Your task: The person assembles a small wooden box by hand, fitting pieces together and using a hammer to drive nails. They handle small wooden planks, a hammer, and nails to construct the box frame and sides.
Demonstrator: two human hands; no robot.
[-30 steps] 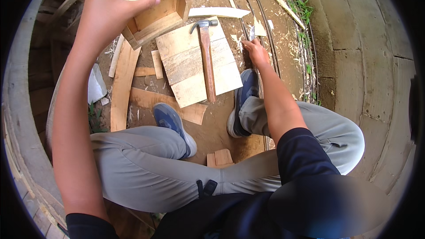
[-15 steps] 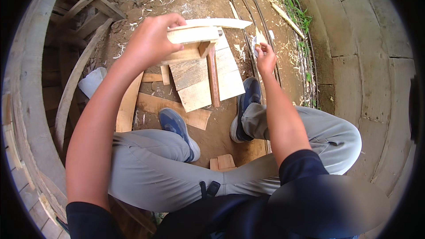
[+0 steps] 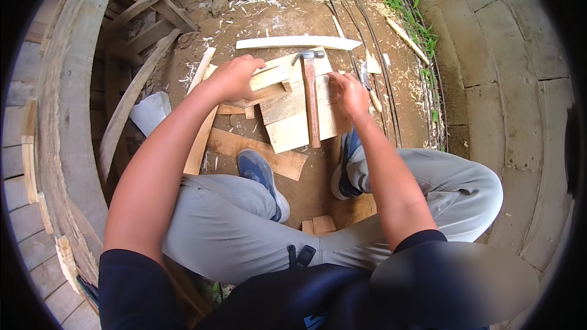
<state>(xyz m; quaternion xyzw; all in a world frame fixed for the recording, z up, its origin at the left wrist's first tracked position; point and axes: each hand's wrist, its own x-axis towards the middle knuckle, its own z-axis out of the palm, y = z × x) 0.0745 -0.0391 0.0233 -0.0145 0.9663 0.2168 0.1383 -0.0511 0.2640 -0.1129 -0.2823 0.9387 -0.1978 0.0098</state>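
My left hand (image 3: 235, 79) is closed round one end of a small wooden assembly (image 3: 272, 76) made of pale boards joined at an angle. The assembly is low over the flat boards (image 3: 284, 113) on the ground, and my palm hides part of it. A claw hammer (image 3: 312, 101) with a brown wooden handle lies across those boards, its dark head at the far end. My right hand (image 3: 350, 96) is just right of the hammer, fingers apart and lightly bent, with nothing visible in them. Beyond it, a knife (image 3: 364, 76) with a pale handle lies on the dirt.
A long pale wood strip (image 3: 296, 43) lies beyond the boards. Brown planks (image 3: 257, 151) and small blocks (image 3: 323, 224) lie near my shoes. Dark cables (image 3: 385, 101) run along the right, beside a concrete wall (image 3: 489, 104). Stacked timber (image 3: 143, 30) stands at left.
The wooden assembly has come down in my left hand, uncovering the hammer's head. My right hand has moved left from the knife toward the hammer. The view has shifted a little.
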